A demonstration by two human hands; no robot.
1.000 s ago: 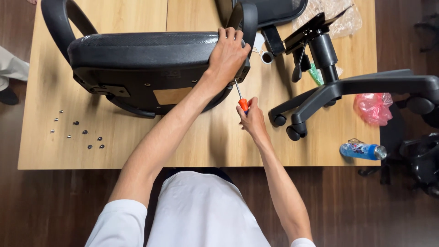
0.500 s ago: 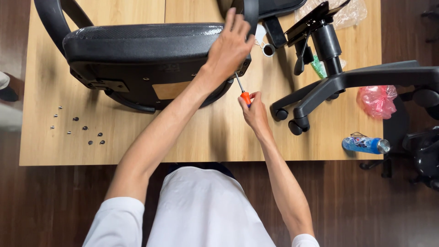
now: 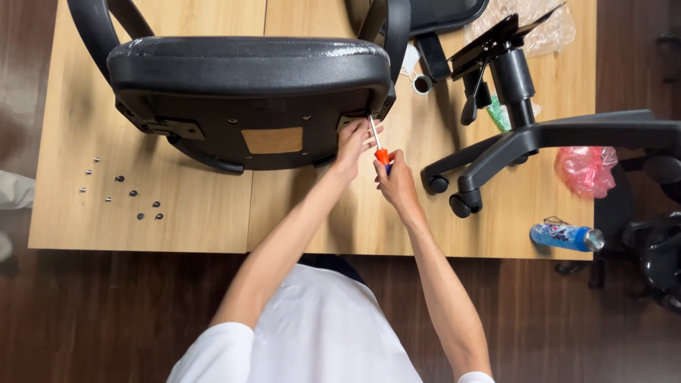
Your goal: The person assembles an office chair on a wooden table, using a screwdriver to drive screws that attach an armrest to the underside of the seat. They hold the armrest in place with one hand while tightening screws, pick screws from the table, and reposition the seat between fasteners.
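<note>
A black office chair seat (image 3: 248,78) lies on its side on the wooden table (image 3: 198,213), its underside facing me. My right hand (image 3: 397,181) grips an orange-handled screwdriver (image 3: 379,149) whose metal shaft points up at the seat's underside near the right armrest bracket. My left hand (image 3: 355,142) rests against the seat's lower right edge, fingers beside the screwdriver shaft, steadying it.
Several small screws and washers (image 3: 120,191) lie scattered at the table's left. A black wheeled chair base (image 3: 539,135) lies at the right, with a pink plastic bag (image 3: 585,170), a blue bottle (image 3: 564,235), clear plastic wrap (image 3: 525,21) and a chair backrest (image 3: 440,10) at the top.
My left hand has slid down from the top of the seat to its lower right edge. The screwdriver tip now sits closer to the bracket; the view has shifted slightly.
</note>
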